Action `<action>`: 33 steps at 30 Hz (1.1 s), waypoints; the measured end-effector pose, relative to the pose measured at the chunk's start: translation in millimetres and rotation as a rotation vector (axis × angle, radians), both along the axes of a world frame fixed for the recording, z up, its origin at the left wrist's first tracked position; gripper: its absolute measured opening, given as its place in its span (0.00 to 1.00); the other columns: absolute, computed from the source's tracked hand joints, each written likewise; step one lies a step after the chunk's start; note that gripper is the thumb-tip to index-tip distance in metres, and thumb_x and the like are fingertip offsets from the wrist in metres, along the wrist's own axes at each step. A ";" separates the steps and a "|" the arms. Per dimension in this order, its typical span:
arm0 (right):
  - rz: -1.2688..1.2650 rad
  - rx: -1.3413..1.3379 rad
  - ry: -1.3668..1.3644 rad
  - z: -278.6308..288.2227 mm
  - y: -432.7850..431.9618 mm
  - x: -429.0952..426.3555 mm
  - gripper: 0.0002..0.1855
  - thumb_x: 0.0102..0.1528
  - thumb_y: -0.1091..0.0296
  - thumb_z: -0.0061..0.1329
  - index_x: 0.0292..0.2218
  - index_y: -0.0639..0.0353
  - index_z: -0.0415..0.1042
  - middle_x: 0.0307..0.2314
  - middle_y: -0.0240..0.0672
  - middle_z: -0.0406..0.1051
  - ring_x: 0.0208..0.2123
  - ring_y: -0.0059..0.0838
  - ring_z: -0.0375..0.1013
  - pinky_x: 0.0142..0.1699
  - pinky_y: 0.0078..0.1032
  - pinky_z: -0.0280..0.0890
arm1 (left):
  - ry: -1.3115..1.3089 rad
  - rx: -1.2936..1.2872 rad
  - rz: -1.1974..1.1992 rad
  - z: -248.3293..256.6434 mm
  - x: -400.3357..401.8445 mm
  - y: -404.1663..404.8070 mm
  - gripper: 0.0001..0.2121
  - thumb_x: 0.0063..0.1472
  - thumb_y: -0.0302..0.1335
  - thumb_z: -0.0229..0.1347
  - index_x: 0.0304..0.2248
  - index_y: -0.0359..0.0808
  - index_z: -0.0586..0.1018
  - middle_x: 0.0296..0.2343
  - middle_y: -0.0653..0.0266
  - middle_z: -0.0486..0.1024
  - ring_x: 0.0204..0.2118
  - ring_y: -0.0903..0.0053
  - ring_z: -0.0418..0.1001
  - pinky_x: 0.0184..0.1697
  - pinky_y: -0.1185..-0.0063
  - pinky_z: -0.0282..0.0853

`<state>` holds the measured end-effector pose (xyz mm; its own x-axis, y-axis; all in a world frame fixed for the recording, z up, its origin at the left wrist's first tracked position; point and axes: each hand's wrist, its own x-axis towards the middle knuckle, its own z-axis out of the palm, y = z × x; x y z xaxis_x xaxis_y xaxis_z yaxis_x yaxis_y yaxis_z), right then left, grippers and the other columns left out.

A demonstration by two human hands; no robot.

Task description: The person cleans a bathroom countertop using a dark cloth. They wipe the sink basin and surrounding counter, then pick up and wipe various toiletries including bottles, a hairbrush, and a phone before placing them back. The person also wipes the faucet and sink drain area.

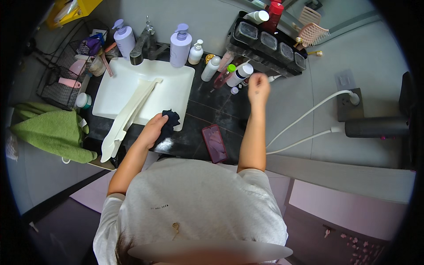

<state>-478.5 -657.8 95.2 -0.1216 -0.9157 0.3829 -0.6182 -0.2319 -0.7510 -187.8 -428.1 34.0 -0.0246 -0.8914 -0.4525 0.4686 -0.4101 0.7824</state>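
Observation:
My left hand (154,130) holds a crumpled dark navy cloth (170,123) over the front right corner of the white sink (172,76). A long off-white plastic piece (130,117) lies slantwise across the basin, its near end past the front rim. My right hand (259,86) is raised at the counter's right side, beside a white bottle with a white cap (240,75); its fingers are curled, and whether they hold anything is hidden. Near that hand are a small bottle with a green cap (225,75) and a white spray bottle (210,69). A phone in a red case (214,144) rests near the front edge.
A dark faucet (140,49) stands behind the sink between two lilac pump bottles (125,39) (181,46). A black organizer (268,43) sits at the back right. Wire baskets (63,78) and a green towel (53,131) are at left. White cables (308,109) run to a wall socket.

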 end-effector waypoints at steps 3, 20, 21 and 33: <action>-0.085 0.275 0.249 -137.0 -26.1 -55.2 0.22 0.44 0.62 0.56 0.41 0.58 0.70 0.42 0.48 0.69 0.40 0.46 0.70 0.46 0.36 0.64 | -0.026 0.025 -0.049 -4.0 -3.0 -4.3 0.14 0.65 0.32 0.44 0.45 0.32 0.71 0.38 0.66 0.74 0.38 0.83 0.71 0.41 0.83 0.67; -0.264 0.164 0.594 -156.5 -55.7 -44.5 0.11 0.51 0.69 0.48 0.36 0.62 0.73 0.50 0.50 0.60 0.45 0.51 0.66 0.49 0.38 0.64 | -0.106 0.096 0.057 4.6 0.7 11.4 0.15 0.66 0.31 0.43 0.47 0.30 0.70 0.39 0.63 0.74 0.41 0.80 0.72 0.46 0.82 0.66; -0.281 0.203 0.590 -152.9 -57.1 -43.1 0.10 0.51 0.70 0.48 0.36 0.62 0.73 0.49 0.51 0.61 0.44 0.51 0.66 0.48 0.38 0.65 | -0.104 0.098 0.055 4.6 0.5 11.7 0.15 0.66 0.31 0.43 0.47 0.30 0.70 0.39 0.63 0.74 0.41 0.81 0.72 0.46 0.82 0.66; -0.082 -0.098 0.447 -180.2 -67.1 -57.5 0.16 0.49 0.74 0.45 0.42 0.62 0.70 0.41 0.49 0.66 0.42 0.51 0.66 0.49 0.39 0.61 | -0.142 0.111 -0.003 4.3 -7.3 5.9 0.14 0.65 0.32 0.44 0.45 0.30 0.71 0.37 0.64 0.75 0.38 0.82 0.72 0.42 0.83 0.68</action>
